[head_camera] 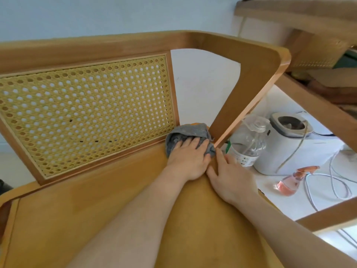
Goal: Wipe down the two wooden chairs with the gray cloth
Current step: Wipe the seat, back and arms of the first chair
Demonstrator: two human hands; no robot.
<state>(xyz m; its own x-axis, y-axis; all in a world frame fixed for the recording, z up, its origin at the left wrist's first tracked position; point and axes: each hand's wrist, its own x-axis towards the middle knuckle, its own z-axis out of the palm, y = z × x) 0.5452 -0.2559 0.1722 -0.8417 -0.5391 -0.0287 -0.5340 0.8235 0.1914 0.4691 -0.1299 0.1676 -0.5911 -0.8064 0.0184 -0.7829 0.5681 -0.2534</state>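
The left hand [188, 161] pressed the gray cloth [189, 130], fingers straight, into the wooden chair's [116, 43] back seat corner. The right hand [229, 176] lay just beside it, fingers open.

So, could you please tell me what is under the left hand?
The gray cloth, bunched in the seat corner of the wooden chair, lies under the left hand. The seat beneath it is covered.

Just right of the right hand [231, 176], a clear plastic bottle [248, 142], a white appliance [289, 149], a pink spray bottle [291, 182] and white cables [338, 187] lay on the white floor [280, 102]. A pale wall [96, 14] stood beyond.
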